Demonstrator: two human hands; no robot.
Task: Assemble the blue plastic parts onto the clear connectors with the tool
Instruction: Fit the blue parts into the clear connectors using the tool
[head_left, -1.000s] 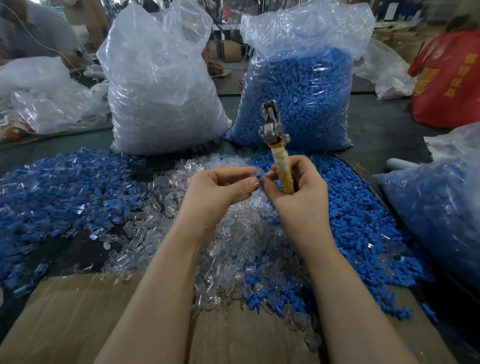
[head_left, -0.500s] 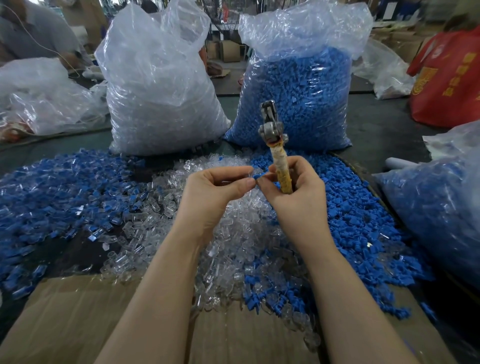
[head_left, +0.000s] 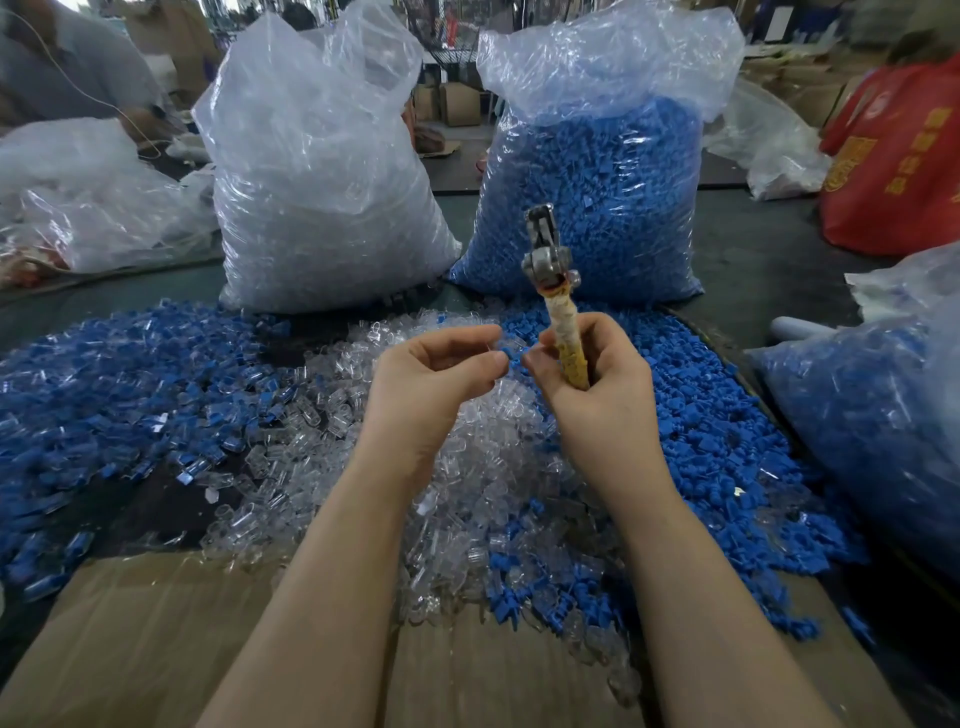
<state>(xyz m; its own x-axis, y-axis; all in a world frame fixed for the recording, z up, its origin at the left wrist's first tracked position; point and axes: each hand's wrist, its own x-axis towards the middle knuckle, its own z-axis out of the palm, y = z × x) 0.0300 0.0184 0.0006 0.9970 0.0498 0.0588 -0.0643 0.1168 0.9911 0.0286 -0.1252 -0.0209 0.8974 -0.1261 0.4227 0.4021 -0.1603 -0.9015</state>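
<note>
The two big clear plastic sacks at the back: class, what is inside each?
The left sack holds clear connectors; the right sack holds blue plastic parts. Crumpled plastic hides how deep either fill goes.

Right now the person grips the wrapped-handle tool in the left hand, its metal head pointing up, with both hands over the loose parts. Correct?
Not quite: the head view shows the tool in the right hand, not the left hand. The rest holds.

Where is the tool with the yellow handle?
In the head view, the tool stands upright in the right hand, centre-right, its metal head in front of the blue parts bag.
</note>
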